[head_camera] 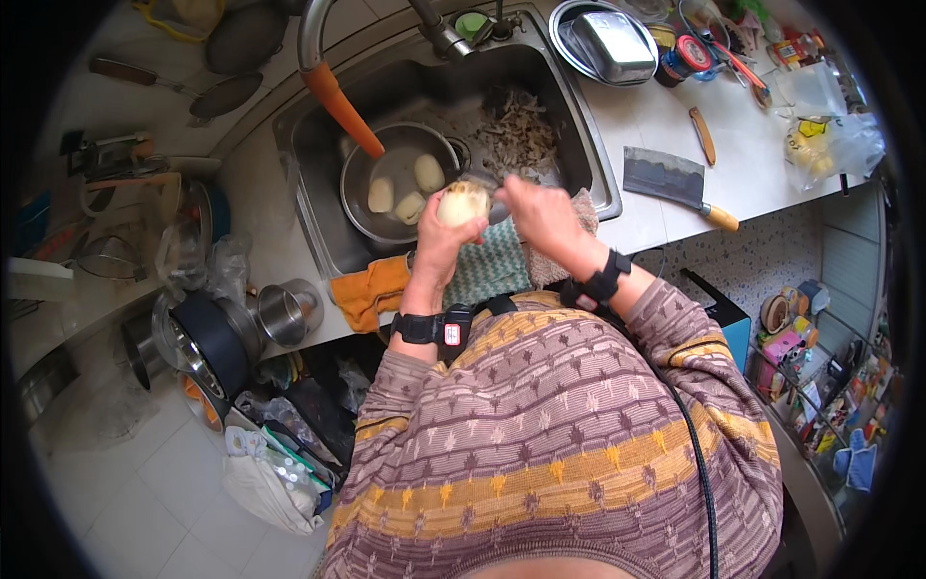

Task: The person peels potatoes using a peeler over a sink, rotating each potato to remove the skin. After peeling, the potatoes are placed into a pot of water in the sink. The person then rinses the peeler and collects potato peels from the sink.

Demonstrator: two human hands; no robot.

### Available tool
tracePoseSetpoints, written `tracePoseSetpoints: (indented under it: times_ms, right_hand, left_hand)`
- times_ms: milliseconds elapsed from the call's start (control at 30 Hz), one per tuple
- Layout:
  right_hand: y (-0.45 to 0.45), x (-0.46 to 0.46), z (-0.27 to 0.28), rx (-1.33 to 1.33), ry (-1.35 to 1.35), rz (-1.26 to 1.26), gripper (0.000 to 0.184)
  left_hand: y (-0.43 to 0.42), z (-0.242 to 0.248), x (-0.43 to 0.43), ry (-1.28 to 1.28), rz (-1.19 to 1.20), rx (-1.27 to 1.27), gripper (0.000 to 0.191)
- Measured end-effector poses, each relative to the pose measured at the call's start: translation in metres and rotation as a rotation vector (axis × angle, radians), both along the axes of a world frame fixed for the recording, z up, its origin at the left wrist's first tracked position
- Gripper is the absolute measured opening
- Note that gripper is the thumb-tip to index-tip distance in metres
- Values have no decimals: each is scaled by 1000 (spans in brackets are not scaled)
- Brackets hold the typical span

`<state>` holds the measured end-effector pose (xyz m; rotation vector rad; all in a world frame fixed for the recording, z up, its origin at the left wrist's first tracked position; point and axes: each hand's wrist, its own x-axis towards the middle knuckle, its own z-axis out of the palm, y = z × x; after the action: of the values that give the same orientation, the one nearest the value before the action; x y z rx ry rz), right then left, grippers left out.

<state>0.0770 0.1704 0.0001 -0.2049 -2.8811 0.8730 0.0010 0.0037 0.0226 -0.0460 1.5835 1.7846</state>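
Over the near edge of the steel sink (427,79), my left hand (443,235) holds a pale, mostly peeled root vegetable (464,204) with brown patches on its upper end. My right hand (539,210) is beside it, blurred, with its fingers closed around something thin and dark whose kind I cannot tell. Behind my left hand, a round metal basin (351,184) stands in the sink with several peeled pale pieces (428,173) inside. Brown peelings (517,134) are heaped at the right of the sink.
An orange-sleeved faucet (340,105) reaches over the basin. On the right counter lie a cleaver (664,176) and a small wooden-handled tool (702,136); metal bowls (615,47) stand behind. Cloths (488,264) hang at the sink's front edge. A steel cup (281,313) stands left.
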Motion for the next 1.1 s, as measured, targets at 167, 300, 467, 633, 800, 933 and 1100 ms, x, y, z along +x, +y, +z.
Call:
tracePoseSetpoints:
  times_ms: [167, 300, 467, 633, 800, 933, 1100]
  right_hand:
    - [29, -16, -14, 32, -194, -66, 27]
    - [0, 1, 9, -40, -12, -135, 25]
    - [4, -8, 12, 18, -203, -2, 26]
    - [27, -17, 2, 48, -285, -109, 29]
    - [-3, -1, 15, -28, -158, 27, 23]
    - [18, -12, 3, 130, -445, -62, 25]
    - [21, -18, -18, -275, -255, -151, 34]
  left_hand:
    - [2, -3, 1, 220, -55, 11, 63]
    - [9, -10, -6, 89, 12, -107, 64]
    - [9, -6, 6, 366, -51, -180, 65]
    - [6, -7, 4, 605, -80, -269, 63]
    - [12, -15, 2, 611, -82, -469, 65]
    - [11, -8, 11, 726, -115, -417, 66]
    - [12, -10, 8, 618, -38, -348, 69]
